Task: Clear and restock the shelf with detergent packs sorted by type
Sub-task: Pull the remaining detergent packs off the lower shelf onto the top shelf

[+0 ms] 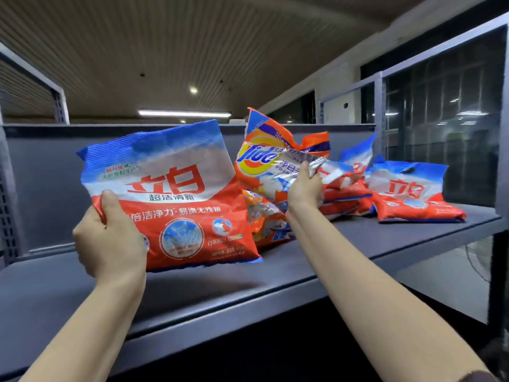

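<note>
My left hand [110,238] grips the lower left corner of a red, white and blue detergent pack [176,194], held upright just above the grey shelf [192,288]. My right hand [304,188] grips an orange Tide pack [264,158], lifted and crumpled above another orange pack [264,221] lying on the shelf. To the right lie more red and blue packs: a stack [347,188] behind my right hand and one pack [413,194] flat near the shelf's right end.
The shelf has a grey back panel [41,183] and perforated metal uprights [381,111] at both ends. Its front edge [248,312] runs diagonally below my forearms. A dark glass wall [446,119] stands to the right, beyond the rack.
</note>
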